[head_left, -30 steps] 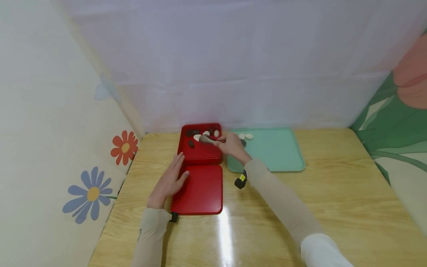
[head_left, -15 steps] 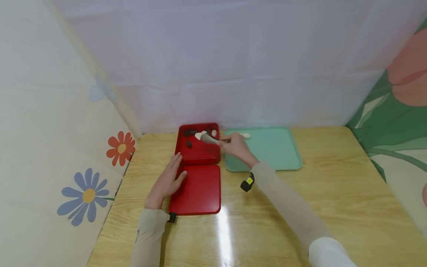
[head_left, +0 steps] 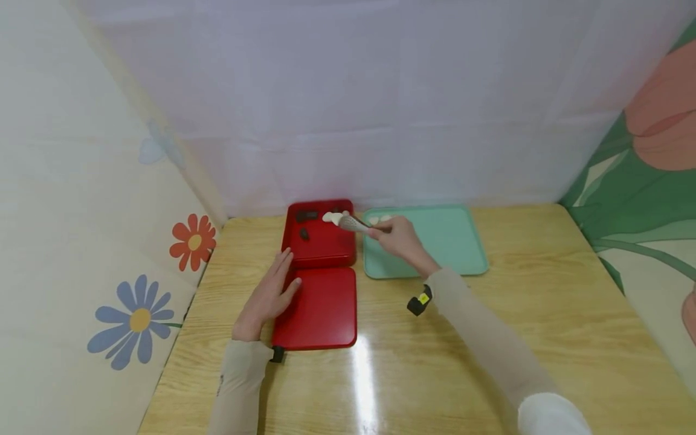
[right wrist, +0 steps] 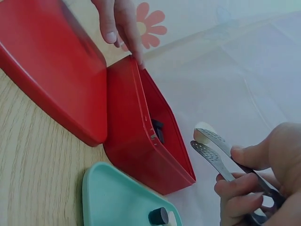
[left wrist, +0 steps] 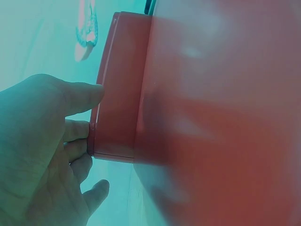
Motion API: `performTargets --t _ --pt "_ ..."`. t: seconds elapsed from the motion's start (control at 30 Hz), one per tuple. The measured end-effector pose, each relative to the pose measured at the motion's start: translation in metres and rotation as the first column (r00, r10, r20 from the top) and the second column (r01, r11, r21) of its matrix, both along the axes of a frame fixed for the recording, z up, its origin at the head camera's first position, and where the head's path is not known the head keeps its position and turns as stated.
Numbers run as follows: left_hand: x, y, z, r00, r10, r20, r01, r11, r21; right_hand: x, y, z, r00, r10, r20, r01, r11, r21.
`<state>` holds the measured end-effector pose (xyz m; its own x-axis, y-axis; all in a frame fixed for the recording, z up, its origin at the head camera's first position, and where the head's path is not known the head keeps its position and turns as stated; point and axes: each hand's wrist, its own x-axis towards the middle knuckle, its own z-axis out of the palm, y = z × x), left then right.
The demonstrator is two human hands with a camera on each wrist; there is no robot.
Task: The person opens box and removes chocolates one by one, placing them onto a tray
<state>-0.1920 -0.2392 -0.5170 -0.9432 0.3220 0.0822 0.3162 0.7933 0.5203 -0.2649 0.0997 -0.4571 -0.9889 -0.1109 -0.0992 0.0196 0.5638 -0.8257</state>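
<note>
Wooden table point(head_left: 304, 386), right grip point(head_left: 399, 237) (curled) round tongs point(right wrist: 207, 151)

Left grip point(left wrist: 42, 136) against red box point(left wrist: 121, 89)

Wood-grain table point(head_left: 522, 338), open red box point(head_left: 333, 249), lid point(head_left: 321, 311) toward the person, mint-green tray point(head_left: 448, 241) beside.

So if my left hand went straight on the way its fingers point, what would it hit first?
Your left hand would most likely meet the open red box: its fingers appear to touch the rim at the near left corner, though depth makes firm contact hard to confirm.
</note>
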Motion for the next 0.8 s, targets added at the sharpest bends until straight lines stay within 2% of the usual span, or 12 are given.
performTargets --t 0.17,0.43,0.63,0.8 --pt "0.0 -0.002 -0.001 1.0 0.003 0.009 -0.003 1.0 -0.003 0.005 0.011 0.002 1.0 -0.009 0.026 0.01 1.0 -0.018" --pt "0.002 -0.001 0.001 1.0 0.004 0.003 -0.004 1.0 -0.004 0.009 0.031 -0.002 1.0 0.005 0.005 -0.005 1.0 -0.02" --pt "-0.001 -0.001 0.001 1.0 0.0 0.02 0.0 1.0 -0.011 0.013 0.047 -0.004 0.999 -0.001 0.048 0.006 0.994 -0.105" --pt "-0.001 0.0 0.001 1.0 -0.001 0.018 0.002 1.0 -0.016 0.014 0.058 -0.004 0.997 -0.02 0.079 0.028 0.994 -0.103"
